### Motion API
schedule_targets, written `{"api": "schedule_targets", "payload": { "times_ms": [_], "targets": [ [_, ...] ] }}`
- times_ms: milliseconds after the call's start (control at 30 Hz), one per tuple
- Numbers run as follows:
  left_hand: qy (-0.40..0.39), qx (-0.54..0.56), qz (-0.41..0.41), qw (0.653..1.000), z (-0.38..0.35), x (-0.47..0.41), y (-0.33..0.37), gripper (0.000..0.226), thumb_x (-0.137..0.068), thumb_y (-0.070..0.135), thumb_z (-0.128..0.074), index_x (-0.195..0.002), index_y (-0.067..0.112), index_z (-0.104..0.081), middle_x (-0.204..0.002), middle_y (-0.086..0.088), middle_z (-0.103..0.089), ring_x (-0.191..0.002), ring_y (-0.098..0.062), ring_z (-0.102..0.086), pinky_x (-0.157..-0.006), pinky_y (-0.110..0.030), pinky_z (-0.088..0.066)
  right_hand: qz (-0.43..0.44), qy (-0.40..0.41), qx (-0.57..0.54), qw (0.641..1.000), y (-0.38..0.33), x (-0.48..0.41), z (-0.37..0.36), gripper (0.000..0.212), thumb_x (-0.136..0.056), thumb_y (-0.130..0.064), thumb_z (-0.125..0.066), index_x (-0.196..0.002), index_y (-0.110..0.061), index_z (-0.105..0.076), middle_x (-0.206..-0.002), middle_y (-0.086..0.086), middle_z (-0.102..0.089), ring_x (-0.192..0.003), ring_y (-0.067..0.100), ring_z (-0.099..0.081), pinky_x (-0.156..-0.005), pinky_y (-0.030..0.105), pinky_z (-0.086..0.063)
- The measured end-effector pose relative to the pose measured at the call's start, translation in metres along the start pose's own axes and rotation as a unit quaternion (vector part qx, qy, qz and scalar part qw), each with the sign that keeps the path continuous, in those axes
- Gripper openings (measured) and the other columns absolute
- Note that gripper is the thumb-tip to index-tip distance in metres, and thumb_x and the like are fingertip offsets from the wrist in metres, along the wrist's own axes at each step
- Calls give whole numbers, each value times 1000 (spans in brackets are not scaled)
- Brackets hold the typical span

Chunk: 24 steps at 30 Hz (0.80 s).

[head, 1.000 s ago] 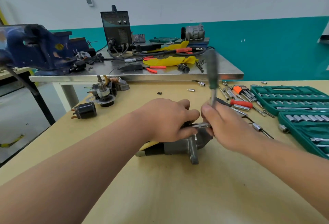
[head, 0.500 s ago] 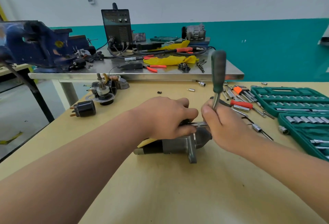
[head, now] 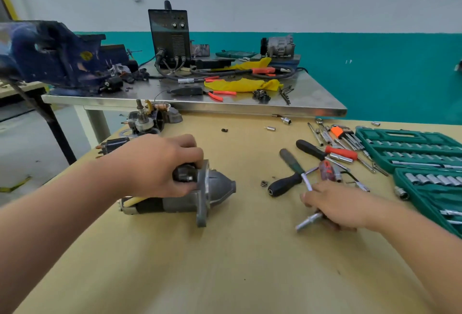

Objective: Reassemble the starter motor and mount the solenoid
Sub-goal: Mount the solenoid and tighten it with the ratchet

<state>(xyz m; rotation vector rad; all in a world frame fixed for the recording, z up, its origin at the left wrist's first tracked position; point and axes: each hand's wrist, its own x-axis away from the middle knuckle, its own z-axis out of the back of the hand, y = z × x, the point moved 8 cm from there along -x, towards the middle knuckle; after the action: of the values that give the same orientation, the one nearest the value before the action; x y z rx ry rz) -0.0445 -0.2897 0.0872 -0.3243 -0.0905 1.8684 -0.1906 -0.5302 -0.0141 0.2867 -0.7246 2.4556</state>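
The left hand (head: 160, 163) reaches palm-down, fingers curled round the black solenoid (head: 183, 172) atop the starter motor (head: 215, 188), which lies mid-bench (head: 225, 276). The right hand (head: 335, 206), working at the motor half a second ago, now rests well to its right. Its fingers clasp the green-handled socket driver (head: 292, 160), which is no longer upright.

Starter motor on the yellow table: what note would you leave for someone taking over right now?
Left hand grips the black cylindrical solenoid, seated on the grey metal starter motor lying on the yellow table.
Right hand holds the green-handled socket wrench by its silver shaft, away from the motor.
Done: solenoid in place against the flange.
Left: check its fasteners; tightness cannot be seen.
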Motion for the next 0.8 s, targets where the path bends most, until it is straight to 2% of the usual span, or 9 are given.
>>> {"api": "schedule_targets", "payload": {
  "times_ms": [133, 233, 300, 367, 467, 567, 667, 733, 800],
  "targets": [
    [43, -14, -5, 999, 6, 24, -13, 29, -79, 53, -66, -96, 30, -66, -103, 8, -60, -61, -18, -62, -52, -31, -53, 18, 44, 267, 962, -31, -3, -4, 33, -99, -46, -31, -95, -22, -54, -85, -3, -60, -78, 13, -57, -66, 30, -43],
    [74, -7, -21, 997, 8, 35, -7, 39, -77, 57, -49, -93, 27, -68, -98, 6, -62, -53, -19, -59, -44, -32, -51, 21, 140, 392, 909, -65, -6, 15, 24, -96, -36, -37, -103, -22, -56, -82, -3, -56, -79, 18, -56, -61, 31, -39],
    [80, -8, -29, 996, 8, 38, -2, 37, -77, 55, -53, -94, 27, -68, -97, 5, -63, -52, -18, -57, -42, -32, -50, 101, 227, 373, 894, -105, -14, 21, 25, -95, -35, -38, -107, -20, -54, -86, -2, -55, -82, 20, -55, -56, 32, -36],
    [87, -15, -27, 996, 8, 41, -1, 33, -75, 52, -67, -96, 26, -69, -97, 5, -63, -50, -18, -56, -41, -31, -49, 176, 261, 344, 884, -143, -31, 13, 29, -96, -39, -39, -113, -19, -53, -103, 2, -59, -95, 23, -54, -63, 34, -35],
    [89, -20, -10, 996, 8, 45, -3, 44, -72, 52, -76, -108, 28, -66, -101, 5, -64, -54, -17, -60, -44, -28, -50, 168, 168, 239, 942, -168, -77, -17, 39, -94, -49, -42, -116, -22, -56, -105, 3, -62, -91, 24, -58, -68, 35, -45],
    [55, -17, 62, 996, 3, 45, -16, 82, -74, 73, -59, -144, 41, -30, -124, 11, -50, -71, -15, -63, -52, -28, -48, 164, 97, 235, 953, -185, -108, -40, 32, -93, -41, -49, -112, -18, -62, -99, 4, -64, -82, 22, -57, -71, 36, -48],
    [27, -32, 103, 994, -5, 46, -22, 104, -69, 85, -49, -145, 47, 11, -134, 15, -34, -77, -13, -59, -54, -24, -41, 174, 90, 238, 951, -192, -112, -46, 22, -91, -28, -56, -108, -15, -64, -102, 7, -66, -79, 21, -55, -70, 31, -43],
    [55, -20, 106, 993, -3, 49, -19, 103, -68, 86, -44, -147, 43, 7, -134, 11, -39, -78, -16, -62, -53, -26, -45, 197, 121, 159, 960, -192, -100, -36, 15, -89, -26, -59, -96, -16, -67, -93, 4, -68, -78, 19, -61, -70, 32, -49],
    [112, -19, 118, 987, 3, 55, -16, 100, -67, 86, -39, -148, 33, -15, -126, 6, -51, -78, -20, -65, -52, -31, -52, 229, 129, -80, 961, -188, -75, -19, 9, -88, -22, -60, -84, -18, -67, -76, 0, -71, -70, 16, -68, -65, 32, -55]
  ]
}}
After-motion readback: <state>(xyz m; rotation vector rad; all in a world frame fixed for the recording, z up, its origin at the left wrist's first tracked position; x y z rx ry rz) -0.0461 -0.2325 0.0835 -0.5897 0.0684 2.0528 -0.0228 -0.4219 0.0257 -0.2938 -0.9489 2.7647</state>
